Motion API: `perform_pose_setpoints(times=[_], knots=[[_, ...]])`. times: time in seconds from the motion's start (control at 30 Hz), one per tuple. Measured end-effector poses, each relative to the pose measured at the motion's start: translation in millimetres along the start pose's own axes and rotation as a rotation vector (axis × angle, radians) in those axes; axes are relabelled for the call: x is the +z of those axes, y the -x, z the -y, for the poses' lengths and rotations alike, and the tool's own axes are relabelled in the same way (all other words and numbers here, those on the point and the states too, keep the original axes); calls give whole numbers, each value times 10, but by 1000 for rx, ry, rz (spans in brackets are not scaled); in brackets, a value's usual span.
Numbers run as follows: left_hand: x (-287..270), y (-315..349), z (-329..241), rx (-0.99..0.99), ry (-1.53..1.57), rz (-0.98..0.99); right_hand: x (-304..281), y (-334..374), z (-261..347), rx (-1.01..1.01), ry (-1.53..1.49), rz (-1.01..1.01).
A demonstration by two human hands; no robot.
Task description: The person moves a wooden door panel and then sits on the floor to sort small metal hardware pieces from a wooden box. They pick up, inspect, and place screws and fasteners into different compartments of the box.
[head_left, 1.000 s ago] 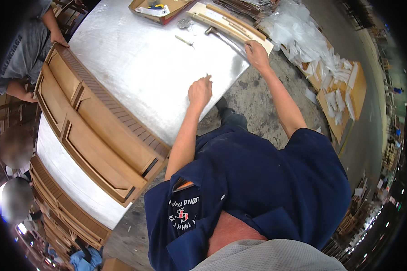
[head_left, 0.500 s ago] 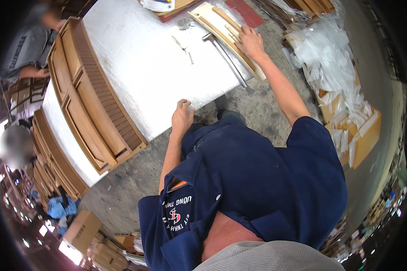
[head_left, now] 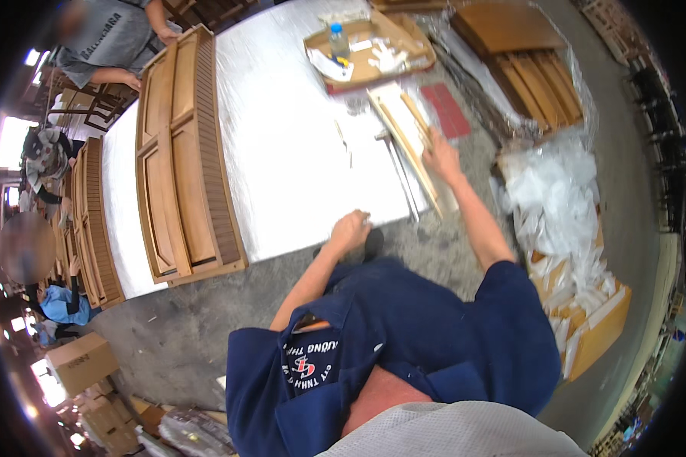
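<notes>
My left hand (head_left: 350,230) is closed at the near edge of the white-covered table (head_left: 297,152), and a small thin thing pokes out between its fingers. My right hand (head_left: 442,157) reaches out to the table's right edge and grips a long pale wooden strip (head_left: 404,133) that lies with other strips. A grey metal bar (head_left: 401,179) lies just left of those strips. Two small thin pieces (head_left: 344,141) rest on the white cover between my hands.
Brown louvred wooden door panels (head_left: 183,152) lie on the table's left part. A cardboard tray (head_left: 392,65) with a plastic bottle (head_left: 338,38) is at the far end. Plastic wrapping (head_left: 556,198) and stacked wooden panels (head_left: 526,72) fill the floor on the right. Another person (head_left: 107,38) stands at the top left.
My left hand has drawn back from the table top to its near edge. My right hand stays on the wooden strip. The view has swung, so the table now lies further left.
</notes>
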State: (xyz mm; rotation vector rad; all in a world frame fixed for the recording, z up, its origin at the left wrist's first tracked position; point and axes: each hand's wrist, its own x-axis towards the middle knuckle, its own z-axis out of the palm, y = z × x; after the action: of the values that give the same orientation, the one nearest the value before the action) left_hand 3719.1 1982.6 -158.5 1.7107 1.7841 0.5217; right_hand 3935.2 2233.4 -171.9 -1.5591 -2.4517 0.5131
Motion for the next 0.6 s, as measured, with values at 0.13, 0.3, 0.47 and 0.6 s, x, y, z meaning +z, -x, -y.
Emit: perform_pose_setpoints(times=[0.13, 0.3, 0.47, 0.6], knots=[[70, 13, -59, 79, -11, 98, 35, -38, 43, -3, 89, -2], [-5, 119, -94, 52, -35, 112, 41, -92, 39, 24, 116, 16], [-97, 236, -25, -8, 5, 49, 64, -87, -24, -2, 67, -10], [-167, 303, 95, -62, 51, -5, 100, -76, -40, 2, 37, -44]])
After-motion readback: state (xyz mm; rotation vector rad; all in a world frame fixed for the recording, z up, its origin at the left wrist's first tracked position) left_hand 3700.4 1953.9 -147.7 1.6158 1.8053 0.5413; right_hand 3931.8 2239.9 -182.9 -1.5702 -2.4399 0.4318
